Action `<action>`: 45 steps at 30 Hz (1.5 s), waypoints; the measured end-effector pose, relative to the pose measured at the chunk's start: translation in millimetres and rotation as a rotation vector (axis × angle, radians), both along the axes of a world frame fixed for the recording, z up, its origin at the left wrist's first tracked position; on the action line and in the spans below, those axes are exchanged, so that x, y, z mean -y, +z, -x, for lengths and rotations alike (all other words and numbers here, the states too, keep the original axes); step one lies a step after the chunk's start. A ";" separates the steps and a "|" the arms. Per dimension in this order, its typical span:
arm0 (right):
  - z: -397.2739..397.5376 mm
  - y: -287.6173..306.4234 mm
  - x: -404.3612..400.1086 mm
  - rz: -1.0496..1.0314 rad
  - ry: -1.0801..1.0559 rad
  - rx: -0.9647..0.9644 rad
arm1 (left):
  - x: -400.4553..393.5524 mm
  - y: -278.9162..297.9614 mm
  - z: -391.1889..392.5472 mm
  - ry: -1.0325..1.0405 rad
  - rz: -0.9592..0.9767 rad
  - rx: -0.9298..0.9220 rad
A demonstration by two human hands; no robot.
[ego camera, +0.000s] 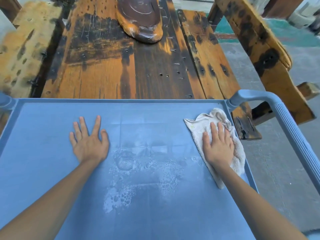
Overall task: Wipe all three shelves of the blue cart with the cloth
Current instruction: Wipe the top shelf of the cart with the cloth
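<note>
The blue cart's top shelf [43, 170] fills the lower half of the head view, with a soapy wet patch [138, 174] in its middle. A white cloth [197, 123] lies crumpled at the shelf's right side, against the raised rim. My right hand [218, 144] lies flat on the cloth, pressing it onto the shelf. My left hand [89, 140] rests flat on the bare shelf left of centre, fingers spread, holding nothing. The lower shelves are hidden under the top one.
The cart's ribbed blue handle [292, 129] curves off its right end. A stained wooden table [107, 66] stands right behind the cart, with a brown dish [140, 16] on it. A wooden bench [259, 49] and concrete floor [277, 170] lie to the right.
</note>
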State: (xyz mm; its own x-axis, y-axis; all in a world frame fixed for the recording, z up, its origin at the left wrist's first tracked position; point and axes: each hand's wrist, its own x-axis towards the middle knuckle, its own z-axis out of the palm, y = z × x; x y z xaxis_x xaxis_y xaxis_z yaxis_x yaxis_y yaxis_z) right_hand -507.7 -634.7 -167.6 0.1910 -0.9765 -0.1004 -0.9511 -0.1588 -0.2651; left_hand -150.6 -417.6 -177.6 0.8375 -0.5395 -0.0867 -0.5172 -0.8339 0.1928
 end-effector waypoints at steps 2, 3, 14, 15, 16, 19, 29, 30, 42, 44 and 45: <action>-0.7 0.8 -1.7 0.000 -0.015 -0.002 | -0.8 1.4 -0.1 -0.022 -0.003 -0.025; -1.0 1.7 -0.2 -0.004 -0.019 -0.004 | -1.0 3.6 -1.2 -0.042 -0.015 -0.038; -7.7 8.5 -8.0 -0.011 -0.032 -0.007 | -142.3 19.6 -71.5 -0.228 -0.012 0.019; -5.3 9.8 -7.9 -0.010 -0.038 -0.010 | -152.4 21.0 -79.0 -0.217 -0.023 0.048; -7.5 10.9 -9.1 -0.011 -0.037 -0.011 | -165.6 23.2 -89.7 -0.190 -0.035 0.073; -12.6 13.8 -14.1 -0.023 -0.068 -0.012 | -193.3 25.3 -107.2 -0.142 -0.074 0.125; -69.0 6.4 -59.3 -0.059 -0.312 0.000 | -192.8 12.1 -105.3 -0.108 -0.115 0.114; -76.0 5.6 -66.1 -0.065 -0.329 -0.005 | -193.0 11.3 -105.1 -0.106 -0.116 0.107; -166.4 0.6 -147.5 -0.090 -0.328 -0.002 | -189.0 24.3 -112.1 -0.149 -0.171 0.038; -179.6 0.3 -158.5 -0.088 -0.306 0.000 | -185.1 31.9 -114.6 -0.183 -0.217 0.042; -189.9 0.5 -166.5 -0.086 -0.294 -0.001 | -186.7 35.6 -118.7 -0.196 -0.242 0.046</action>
